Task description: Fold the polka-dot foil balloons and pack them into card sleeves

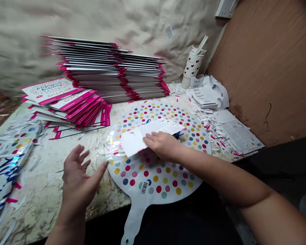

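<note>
A flat, round foil balloon (165,189) with coloured dots lies on the table, its white tail hanging over the front edge and a barcode sticker (144,188) near the neck. My right hand (164,145) grips a white printed card (134,143) above the balloon's middle, fingers over its near edge and the thumb hidden. Part of some dark blue lettering shows beside the card. To the left of the balloon, my left hand (82,173) is raised with its fingers apart and nothing in it; its thumb points toward the balloon's edge.
Pink-edged card packs stand in a tall stack (99,75) at the back, with a loose fanned pile (68,105) in front. Another dotted foil balloon (7,170) lies at left. Barcode labels (204,97), a heart-patterned cup (194,63), paper scraps and a printed sheet (241,134) sit at right.
</note>
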Demonstrator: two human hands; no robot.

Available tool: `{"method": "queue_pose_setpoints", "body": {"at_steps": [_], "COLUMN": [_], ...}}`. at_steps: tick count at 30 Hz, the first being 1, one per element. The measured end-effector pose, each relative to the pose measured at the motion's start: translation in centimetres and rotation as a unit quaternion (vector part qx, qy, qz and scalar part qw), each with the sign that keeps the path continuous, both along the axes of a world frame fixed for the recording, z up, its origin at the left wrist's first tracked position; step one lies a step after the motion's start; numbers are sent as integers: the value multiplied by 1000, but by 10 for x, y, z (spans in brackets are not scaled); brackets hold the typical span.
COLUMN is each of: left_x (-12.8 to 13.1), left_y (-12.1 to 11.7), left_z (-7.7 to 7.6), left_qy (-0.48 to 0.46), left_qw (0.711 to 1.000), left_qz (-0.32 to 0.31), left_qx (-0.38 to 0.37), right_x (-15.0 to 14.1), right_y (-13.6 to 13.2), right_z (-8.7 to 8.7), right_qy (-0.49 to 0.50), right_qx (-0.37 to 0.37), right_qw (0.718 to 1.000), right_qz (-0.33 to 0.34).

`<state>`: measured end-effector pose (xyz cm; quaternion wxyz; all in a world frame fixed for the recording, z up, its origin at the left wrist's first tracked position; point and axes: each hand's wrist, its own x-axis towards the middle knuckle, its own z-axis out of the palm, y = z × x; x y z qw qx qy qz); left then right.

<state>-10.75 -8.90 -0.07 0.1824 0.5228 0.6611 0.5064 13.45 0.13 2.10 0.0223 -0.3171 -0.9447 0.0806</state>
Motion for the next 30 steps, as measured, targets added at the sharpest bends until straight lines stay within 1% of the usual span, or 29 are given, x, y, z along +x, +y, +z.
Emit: {"method": "queue_pose_setpoints", "body": {"at_steps": [1, 2, 3, 4, 5, 6, 7, 8, 10, 12, 13, 14, 16, 17, 19, 21, 22, 23, 24, 27, 28, 30], "left_x": [2, 6, 11, 18, 25, 34, 43, 52, 66, 74, 77, 78, 80, 82, 87, 93, 94, 95, 94, 81, 75, 64], "left_y": [0, 0, -1, -2, -4, -6, -9, -12, -21, -30, -32, -34, -31, -27, -16, -4, 2, 7, 11, 14, 12, 2], "left_z": [1, 3, 5, 6, 6, 4, 0, -5, -19, -31, -35, -37, -35, -32, -26, -23, -22, -23, -23, -23, -21, -12], "left_qy": [54, 115, 179, 241, 299, 351, 395, 427, 466, 480, 476, 465, 421, 389, 326, 296, 299, 309, 322, 342, 340, 308], "left_qw": [998, 989, 970, 942, 907, 873, 843, 823, 798, 782, 782, 789, 818, 838, 878, 896, 899, 897, 894, 895, 902, 926], "left_qz": [-25, -74, -139, -204, -258, -296, -317, -326, -345, -373, -380, -381, -380, -374, -352, -321, -307, -297, -291, -254, -229, -171], "left_qx": [26, 54, 84, 116, 144, 166, 181, 185, 162, 139, 130, 124, 102, 77, 1, -73, -95, -107, -112, -131, -133, -134], "right_x": [11, 22, 33, 41, 48, 54, 59, 62, 68, 72, 74, 74, 73, 71, 67, 64, 63, 63, 63, 62, 60, 53], "right_y": [-5, -11, -17, -24, -31, -40, -49, -59, -78, -92, -96, -99, -99, -97, -89, -79, -74, -69, -66, -63, -65, -70], "right_z": [1, 1, -1, -4, -8, -14, -21, -28, -41, -51, -54, -55, -54, -53, -49, -45, -43, -42, -40, -37, -37, -35], "right_qy": [55, 114, 166, 204, 228, 241, 240, 226, 189, 164, 165, 174, 199, 209, 221, 211, 197, 177, 155, 81, 46, -37], "right_qx": [21, 45, 70, 97, 124, 150, 171, 185, 189, 169, 152, 134, 91, 62, -8, -52, -56, -52, -45, -30, -22, 11], "right_qw": [998, 990, 981, 972, 964, 958, 955, 955, 961, 969, 973, 975, 976, 975, 969, 962, 963, 969, 977, 996, 999, 999], "right_qz": [38, 67, 77, 69, 56, 47, 47, 56, 77, 69, 57, 43, -1, -32, -110, -168, -175, -164, -139, -37, -16, -6]}}
